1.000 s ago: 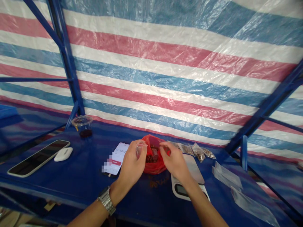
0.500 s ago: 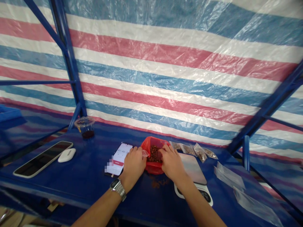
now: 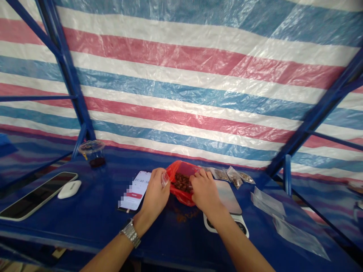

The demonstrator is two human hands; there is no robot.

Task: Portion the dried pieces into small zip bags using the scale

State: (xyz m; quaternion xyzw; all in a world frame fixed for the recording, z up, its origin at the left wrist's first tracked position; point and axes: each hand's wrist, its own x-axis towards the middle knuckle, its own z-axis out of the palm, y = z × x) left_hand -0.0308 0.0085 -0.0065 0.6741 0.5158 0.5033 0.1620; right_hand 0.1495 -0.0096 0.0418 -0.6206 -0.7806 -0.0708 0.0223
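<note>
A red plastic bag stands opened on the blue table, with brown dried pieces inside it. My left hand is closed at the bag's left side, and a small clear plastic bag shows between its thumb and fingers. My right hand reaches over the red bag's right side, its bent fingers down at the brown pieces. Those fingertips are partly hidden, so what they grip does not show clearly. Just beside that hand lies a white kitchen scale, partly covered by my right forearm.
Several small filled clear bags lie behind the scale. Flat clear bags are at the right. To the left are a phone showing a timer, a white earbud case, a dark phone and a lidded cup.
My right hand has moved down into the red bag, over a small clear cup seen there a second ago. My left hand stays beside the red bag with the clear bag.
</note>
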